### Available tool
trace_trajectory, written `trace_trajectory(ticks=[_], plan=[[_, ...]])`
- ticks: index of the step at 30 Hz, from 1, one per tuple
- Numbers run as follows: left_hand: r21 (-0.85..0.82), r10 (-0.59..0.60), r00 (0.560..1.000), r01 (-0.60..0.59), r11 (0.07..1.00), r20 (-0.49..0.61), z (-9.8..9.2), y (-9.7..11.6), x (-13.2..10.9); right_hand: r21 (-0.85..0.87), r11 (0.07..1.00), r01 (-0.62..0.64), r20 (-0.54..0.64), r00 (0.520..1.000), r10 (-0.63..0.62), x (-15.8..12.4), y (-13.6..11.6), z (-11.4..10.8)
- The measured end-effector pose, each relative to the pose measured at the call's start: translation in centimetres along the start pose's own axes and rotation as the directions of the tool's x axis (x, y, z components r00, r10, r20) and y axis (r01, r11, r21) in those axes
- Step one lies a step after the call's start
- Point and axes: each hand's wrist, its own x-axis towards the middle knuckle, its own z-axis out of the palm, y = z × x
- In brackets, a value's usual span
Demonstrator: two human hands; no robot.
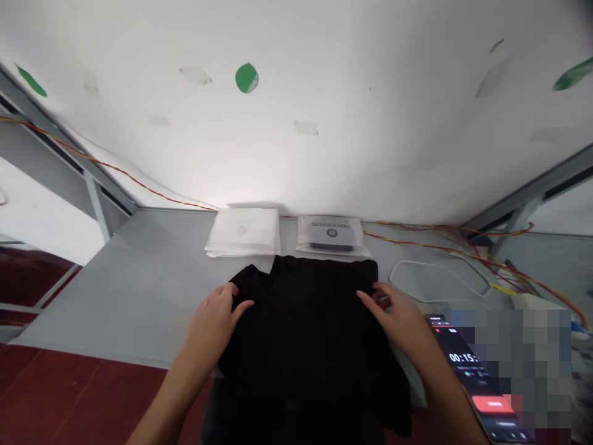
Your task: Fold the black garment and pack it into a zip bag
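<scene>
A black garment (315, 327) lies spread over the front of the grey table and hangs past its near edge; its exact kind is not clear. My left hand (215, 318) grips its left edge, thumb on top of the cloth and fingers curled at the border. On the opposite side, my right hand (398, 315) holds the upper right edge between thumb and bent fingers. Just behind the garment lie a stack of white plastic bags (243, 230) and a clear printed bag (331, 233) with something dark inside.
A phone (472, 371) showing a running timer lies by my right forearm. White cable (417, 262) loops on the grey table (139, 278) at the right. Red and yellow wires (440, 247) run along the white wall (278, 154). Metal frames stand at both sides.
</scene>
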Motion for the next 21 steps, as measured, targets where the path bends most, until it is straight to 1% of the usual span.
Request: trace_trajectory(ticks=[2,4,6,8,10,11,13,14,15,16,18,21], plan=[[-0.059,0.057,0.998,-0.056,0.997,0.010,-0.2,0.2,0.3,-0.026,0.999,0.029,-0.028,0.999,-0.029,0.9,-0.5,0.2],[-0.158,0.083,0.996,-0.085,0.984,-0.022,-0.7,0.6,0.8,-0.009,0.999,0.046,-0.048,0.998,-0.047,1.5,-1.1,0.3],[-0.202,0.026,0.997,-0.040,0.979,-0.074,-1.1,0.9,1.1,0.049,0.998,0.027,-0.048,0.999,-0.024,1.8,-1.6,0.2],[-0.136,-0.069,0.993,0.056,0.989,-0.098,-1.4,1.0,1.2,0.115,0.993,-0.006,-0.039,0.999,0.011,1.4,-1.7,0.0],[-0.077,-0.123,0.990,0.118,0.990,-0.062,-1.3,0.6,0.7,0.147,0.988,-0.037,-0.034,0.999,0.042,0.0,-1.5,-0.3],[-0.090,-0.130,0.991,0.127,0.988,-0.032,-1.1,0.3,0.2,0.154,0.987,-0.052,-0.023,0.998,0.056,-1.0,-1.3,-0.6],[-0.184,-0.121,0.992,0.123,0.975,0.025,-0.7,-0.7,-1.0,0.167,0.982,-0.090,0.035,0.996,0.085,-3.8,-0.8,-1.0],[-0.238,-0.117,0.992,0.124,0.963,0.044,-0.5,-1.2,-1.6,0.177,0.979,-0.104,0.093,0.992,0.089,-5.3,-0.5,-1.2],[-0.286,-0.119,0.991,0.129,0.950,0.054,-0.3,-1.7,-2.2,0.170,0.979,-0.112,0.147,0.985,0.087,-6.7,-0.4,-1.3],[-0.332,-0.122,0.991,0.134,0.934,0.057,-0.1,-2.1,-2.8,0.149,0.982,-0.116,0.174,0.981,0.090,-8.0,-0.3,-1.3],[-0.438,-0.110,0.992,0.123,0.891,0.057,-0.1,-2.5,-3.4,0.116,0.987,-0.107,0.197,0.977,0.083,-9.9,-0.2,-1.4],[-0.579,-0.077,0.996,0.082,0.811,0.034,-0.6,-2.3,-3.7,0.155,0.984,-0.090,0.190,0.980,0.059,-11.3,-0.3,-1.9]])
